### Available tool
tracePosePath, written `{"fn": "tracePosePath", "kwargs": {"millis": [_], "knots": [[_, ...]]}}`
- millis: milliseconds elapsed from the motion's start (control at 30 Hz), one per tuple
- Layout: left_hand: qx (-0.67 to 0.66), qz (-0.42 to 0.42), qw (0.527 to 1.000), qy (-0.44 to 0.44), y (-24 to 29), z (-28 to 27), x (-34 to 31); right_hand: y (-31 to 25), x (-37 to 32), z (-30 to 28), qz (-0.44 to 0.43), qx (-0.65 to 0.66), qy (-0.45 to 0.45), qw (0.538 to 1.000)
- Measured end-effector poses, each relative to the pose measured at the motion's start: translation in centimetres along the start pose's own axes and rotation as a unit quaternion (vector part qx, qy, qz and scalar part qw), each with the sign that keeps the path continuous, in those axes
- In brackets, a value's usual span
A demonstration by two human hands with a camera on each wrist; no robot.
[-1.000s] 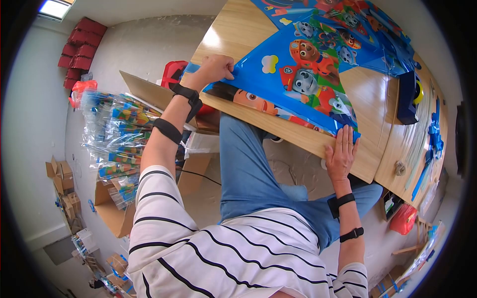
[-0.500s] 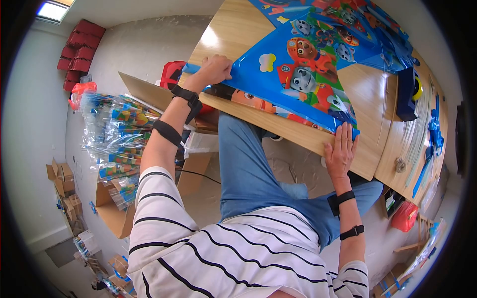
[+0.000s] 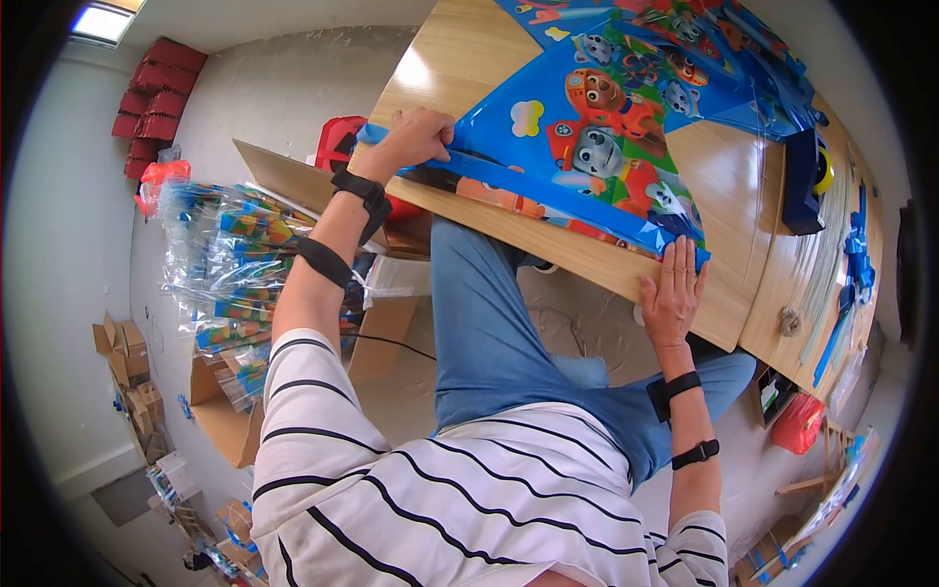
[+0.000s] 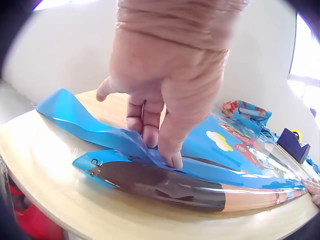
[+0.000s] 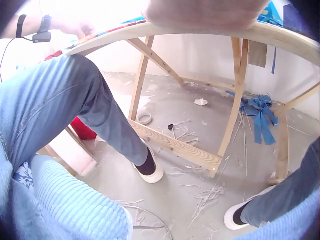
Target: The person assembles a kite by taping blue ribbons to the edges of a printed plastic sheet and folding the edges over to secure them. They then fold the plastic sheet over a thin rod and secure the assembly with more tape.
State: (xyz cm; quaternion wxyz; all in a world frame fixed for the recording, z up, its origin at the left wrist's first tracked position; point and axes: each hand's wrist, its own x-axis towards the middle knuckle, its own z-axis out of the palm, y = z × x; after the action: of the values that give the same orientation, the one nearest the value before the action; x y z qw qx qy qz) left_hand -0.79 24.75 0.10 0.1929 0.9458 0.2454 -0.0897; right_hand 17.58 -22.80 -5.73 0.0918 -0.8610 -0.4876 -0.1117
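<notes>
A glossy blue sheet with cartoon prints [image 3: 504, 117] lies on the wooden table [image 3: 489, 59]. My left hand [image 3: 416, 139] is at its left corner; in the left wrist view that hand [image 4: 165, 85] pinches the blue border between thumb and fingers, with a loose blue flap [image 4: 85, 117] sticking out beyond. Along the near edge, the blue border lies partly over a rolled strip with a dark and skin-toned print [image 4: 170, 192]. My right hand [image 3: 673, 298] rests with straight fingers on the sheet's right end at the table edge. In the right wrist view its fingertips are hidden.
A blue tape dispenser [image 3: 802, 186] stands at the right, near twine and blue ribbons [image 3: 858, 254]. More printed sheets [image 3: 724, 49] lie at the back. Wrapped packs [image 3: 235, 264] fill a cardboard box at the left. Wooden table legs [image 5: 141, 77] stand below.
Near my left hand, the blue border has come over the printed face on the near edge, covering its eyes. My left hand has shifted slightly; my right hand stays in about the same place.
</notes>
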Motion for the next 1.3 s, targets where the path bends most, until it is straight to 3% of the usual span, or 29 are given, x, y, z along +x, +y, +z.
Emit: {"fn": "tracePosePath", "kwargs": {"millis": [233,333,433,533,633,733,967,1300], "knots": [[0.013,-0.003,1.0,-0.001,-0.6,0.8,0.4,-0.1,0.1,-0.1,0.001,0.0,-0.001,1.0],[0.062,0.059,0.994,0.073,-0.4,1.1,-0.3,-0.1,0.0,-0.3,0.001,0.005,0.0,1.0],[-0.004,0.017,1.0,0.021,-0.1,-0.6,-0.3,-0.1,0.1,-0.3,-0.002,0.011,0.004,1.0],[-0.066,0.059,0.995,0.038,0.3,-2.7,-1.2,-0.1,0.1,-0.5,0.0,0.014,0.0,1.0],[-0.143,0.025,0.989,-0.033,1.1,-4.0,-1.8,0.1,0.0,-0.5,0.002,0.022,-0.003,1.0],[-0.105,0.014,0.989,-0.106,1.5,-4.0,-2.4,0.1,0.0,-0.5,0.004,0.024,-0.001,1.0],[0.005,0.057,0.998,0.003,0.1,0.5,-3.2,0.1,-0.1,-0.2,0.008,0.02,0.001,1.0],[0.049,-0.009,0.999,-0.005,0.6,1.9,-3.1,0.1,0.0,-0.3,0.008,0.022,0.006,1.0]]}}
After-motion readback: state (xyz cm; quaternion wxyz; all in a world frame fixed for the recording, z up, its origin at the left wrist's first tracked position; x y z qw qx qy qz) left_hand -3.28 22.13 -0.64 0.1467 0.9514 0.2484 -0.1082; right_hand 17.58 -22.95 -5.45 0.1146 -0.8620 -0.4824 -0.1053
